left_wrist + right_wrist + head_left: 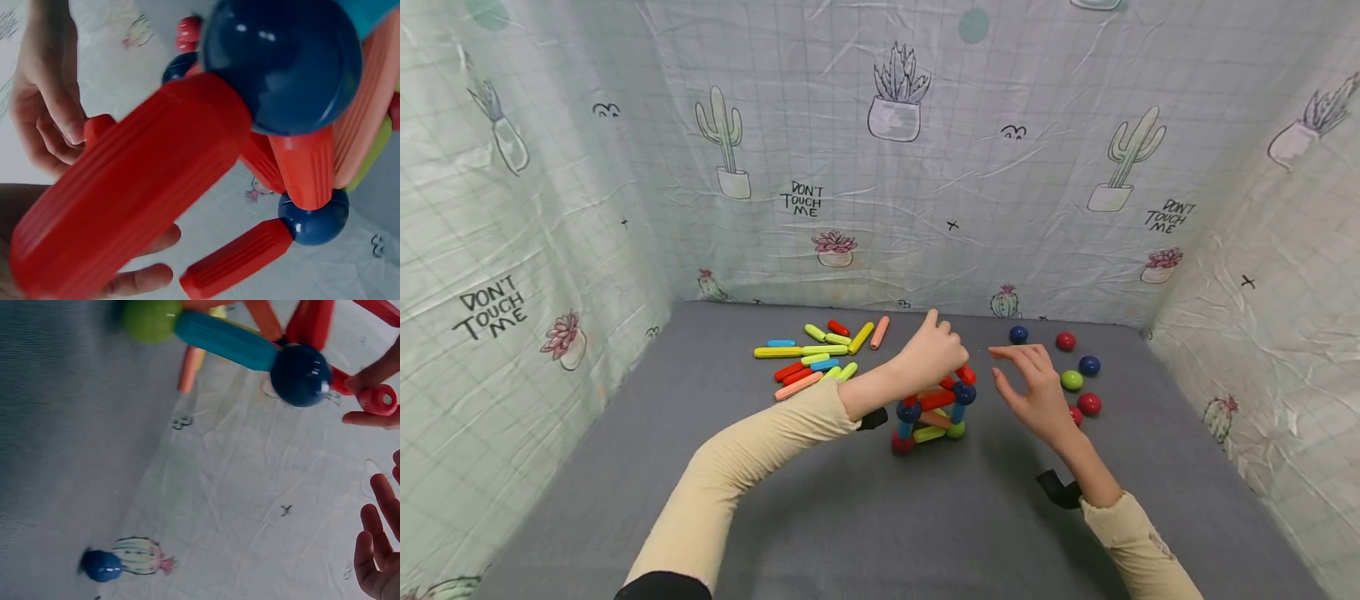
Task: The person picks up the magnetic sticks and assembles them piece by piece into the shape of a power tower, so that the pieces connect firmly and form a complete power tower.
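A frame of magnetic sticks and balls stands on the grey table. Its lower corners show a red ball (pixel 902 443) and a green ball (pixel 955 430); blue sticks (pixel 225 340) rise to blue balls (pixel 965 393) above. Red sticks (pixel 228 259) slope up from the top balls. My left hand (pixel 931 357) is over the frame's top, its fingers pinching a red stick (pixel 378 399). To the right, my right hand (pixel 1033 387) hangs apart from the frame, thumb and fingers spread and holding nothing. In the left wrist view a large red stick (pixel 131 187) partly hides the left fingers.
Left of the frame lie loose sticks (pixel 801 351) in yellow, red, blue, orange and light green. Loose balls, among them a green one (pixel 1072 381) and a red one (pixel 1090 404), are scattered beyond the right hand. A patterned curtain (pixel 955 167) surrounds the table's back and sides.
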Available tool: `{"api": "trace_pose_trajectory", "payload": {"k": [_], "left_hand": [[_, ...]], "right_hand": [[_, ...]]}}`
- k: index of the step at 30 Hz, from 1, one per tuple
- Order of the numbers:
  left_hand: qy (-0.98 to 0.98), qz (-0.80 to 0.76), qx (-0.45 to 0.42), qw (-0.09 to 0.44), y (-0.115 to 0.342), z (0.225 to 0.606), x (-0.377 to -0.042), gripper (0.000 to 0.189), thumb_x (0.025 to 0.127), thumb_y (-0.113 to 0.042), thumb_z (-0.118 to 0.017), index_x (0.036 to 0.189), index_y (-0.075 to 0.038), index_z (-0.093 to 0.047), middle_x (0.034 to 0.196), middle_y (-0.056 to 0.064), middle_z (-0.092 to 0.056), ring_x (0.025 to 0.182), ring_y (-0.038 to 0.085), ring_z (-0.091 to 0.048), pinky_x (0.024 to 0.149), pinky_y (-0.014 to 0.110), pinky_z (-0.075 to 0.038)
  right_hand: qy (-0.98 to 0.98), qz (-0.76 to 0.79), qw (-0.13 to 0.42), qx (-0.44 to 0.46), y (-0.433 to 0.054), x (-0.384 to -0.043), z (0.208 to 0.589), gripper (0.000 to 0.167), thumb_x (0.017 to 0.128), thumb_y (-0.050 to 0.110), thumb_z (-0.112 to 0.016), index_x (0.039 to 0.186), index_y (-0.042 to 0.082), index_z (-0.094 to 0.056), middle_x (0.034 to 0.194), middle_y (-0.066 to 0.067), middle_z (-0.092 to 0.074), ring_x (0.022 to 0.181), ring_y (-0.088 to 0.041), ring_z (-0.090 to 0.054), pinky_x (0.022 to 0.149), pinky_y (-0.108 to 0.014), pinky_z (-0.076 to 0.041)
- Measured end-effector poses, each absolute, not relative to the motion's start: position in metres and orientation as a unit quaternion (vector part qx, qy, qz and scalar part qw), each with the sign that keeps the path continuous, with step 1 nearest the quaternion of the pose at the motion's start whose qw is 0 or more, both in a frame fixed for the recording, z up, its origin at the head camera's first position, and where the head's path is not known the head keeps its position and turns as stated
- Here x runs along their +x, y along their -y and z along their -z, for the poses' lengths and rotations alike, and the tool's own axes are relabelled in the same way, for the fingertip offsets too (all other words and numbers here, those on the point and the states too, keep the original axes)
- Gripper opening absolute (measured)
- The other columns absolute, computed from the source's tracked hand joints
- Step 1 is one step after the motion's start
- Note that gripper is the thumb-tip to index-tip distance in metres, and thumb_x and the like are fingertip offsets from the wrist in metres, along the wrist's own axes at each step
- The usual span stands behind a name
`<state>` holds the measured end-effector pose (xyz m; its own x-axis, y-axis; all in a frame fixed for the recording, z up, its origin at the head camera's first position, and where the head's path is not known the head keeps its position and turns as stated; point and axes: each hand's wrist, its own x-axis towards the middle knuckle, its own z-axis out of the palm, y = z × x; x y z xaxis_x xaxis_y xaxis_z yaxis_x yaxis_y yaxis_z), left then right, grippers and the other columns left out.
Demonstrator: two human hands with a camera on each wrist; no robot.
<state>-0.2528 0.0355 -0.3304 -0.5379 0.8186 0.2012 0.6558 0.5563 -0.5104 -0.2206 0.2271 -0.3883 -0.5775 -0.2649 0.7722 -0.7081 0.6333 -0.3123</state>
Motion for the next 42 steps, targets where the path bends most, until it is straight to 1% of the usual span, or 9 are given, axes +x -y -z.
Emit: {"api": "trace_pose_trajectory", "payload": {"k": [4, 7, 13, 20, 23, 29, 36, 39, 42], "left_hand": [[0.819, -0.264, -0.428, 0.277, -0.041, 0.335, -0.252, 0.013, 0.085, -0.022, -0.059, 0.076, -0.022, -0.069, 0.070, -0.005, -0.064, 0.074, 0.015, -0.058, 0.088, 0.040, -0.039], [0.797, -0.302, -0.414, 0.320, -0.043, 0.339, -0.252, 0.028, 0.089, -0.012, -0.051, 0.069, -0.021, -0.068, 0.063, -0.006, -0.061, 0.072, 0.015, -0.058, 0.088, 0.040, -0.040], [0.767, -0.330, -0.420, 0.355, -0.044, 0.344, -0.251, 0.037, 0.091, -0.004, -0.045, 0.064, -0.020, -0.065, 0.060, -0.007, -0.058, 0.067, 0.014, -0.056, 0.089, 0.040, -0.041], [0.744, -0.351, -0.384, 0.420, -0.044, 0.342, -0.253, 0.044, 0.090, 0.001, -0.038, 0.054, -0.020, -0.053, 0.055, -0.007, -0.049, 0.060, 0.010, -0.050, 0.089, 0.039, -0.040], [0.726, -0.370, -0.383, 0.436, -0.046, 0.342, -0.253, 0.046, 0.091, 0.004, -0.036, 0.056, -0.019, -0.055, 0.056, -0.006, -0.051, 0.062, 0.011, -0.052, 0.087, 0.039, -0.040], [0.713, -0.388, -0.386, 0.439, -0.049, 0.346, -0.252, 0.045, 0.091, 0.005, -0.036, 0.060, -0.019, -0.058, 0.057, -0.006, -0.053, 0.062, 0.013, -0.050, 0.088, 0.040, -0.040], [0.721, -0.384, -0.412, 0.404, -0.050, 0.346, -0.252, 0.042, 0.091, 0.002, -0.038, 0.062, -0.021, -0.059, 0.058, -0.007, -0.053, 0.063, 0.011, -0.051, 0.091, 0.043, -0.038], [0.744, -0.338, -0.441, 0.372, -0.048, 0.343, -0.252, 0.034, 0.091, -0.004, -0.043, 0.071, -0.021, -0.065, 0.065, -0.006, -0.059, 0.071, 0.013, -0.056, 0.094, 0.044, -0.037], [0.771, -0.270, -0.472, 0.332, -0.044, 0.339, -0.252, 0.023, 0.092, -0.012, -0.047, 0.088, -0.022, -0.068, 0.081, -0.005, -0.066, 0.083, 0.015, -0.058, 0.096, 0.046, -0.035]], "right_hand": [[0.841, -0.296, 0.346, 0.291, -0.231, -0.220, 0.396, 0.031, 0.072, -0.003, -0.066, 0.102, 0.002, -0.063, 0.095, -0.009, -0.062, 0.086, -0.019, -0.046, 0.075, -0.028, -0.036], [0.843, -0.290, 0.349, 0.288, -0.233, -0.219, 0.399, 0.031, 0.071, -0.003, -0.067, 0.102, 0.002, -0.063, 0.094, -0.009, -0.063, 0.085, -0.019, -0.046, 0.075, -0.028, -0.036], [0.844, -0.290, 0.351, 0.285, -0.236, -0.218, 0.401, 0.030, 0.071, -0.005, -0.065, 0.101, 0.000, -0.063, 0.093, -0.010, -0.063, 0.084, -0.019, -0.046, 0.075, -0.029, -0.035], [0.842, -0.285, 0.359, 0.284, -0.237, -0.218, 0.403, 0.030, 0.071, -0.006, -0.066, 0.100, 0.001, -0.064, 0.092, -0.011, -0.063, 0.083, -0.020, -0.047, 0.074, -0.028, -0.036], [0.841, -0.284, 0.362, 0.284, -0.238, -0.218, 0.403, 0.030, 0.070, -0.006, -0.066, 0.099, 0.000, -0.064, 0.092, -0.011, -0.063, 0.083, -0.020, -0.047, 0.074, -0.028, -0.035], [0.840, -0.286, 0.361, 0.287, -0.239, -0.217, 0.405, 0.029, 0.070, -0.007, -0.065, 0.099, -0.001, -0.064, 0.091, -0.011, -0.063, 0.083, -0.020, -0.047, 0.075, -0.028, -0.035], [0.840, -0.281, 0.366, 0.285, -0.239, -0.216, 0.409, 0.029, 0.070, -0.006, -0.065, 0.098, 0.000, -0.064, 0.090, -0.010, -0.063, 0.082, -0.020, -0.047, 0.073, -0.029, -0.036], [0.841, -0.278, 0.367, 0.283, -0.241, -0.216, 0.410, 0.029, 0.070, -0.006, -0.065, 0.099, 0.000, -0.064, 0.090, -0.010, -0.063, 0.082, -0.020, -0.047, 0.074, -0.028, -0.036], [0.845, -0.274, 0.367, 0.277, -0.245, -0.216, 0.411, 0.029, 0.071, -0.005, -0.064, 0.100, 0.000, -0.064, 0.091, -0.011, -0.063, 0.082, -0.021, -0.048, 0.073, -0.029, -0.036]]}}
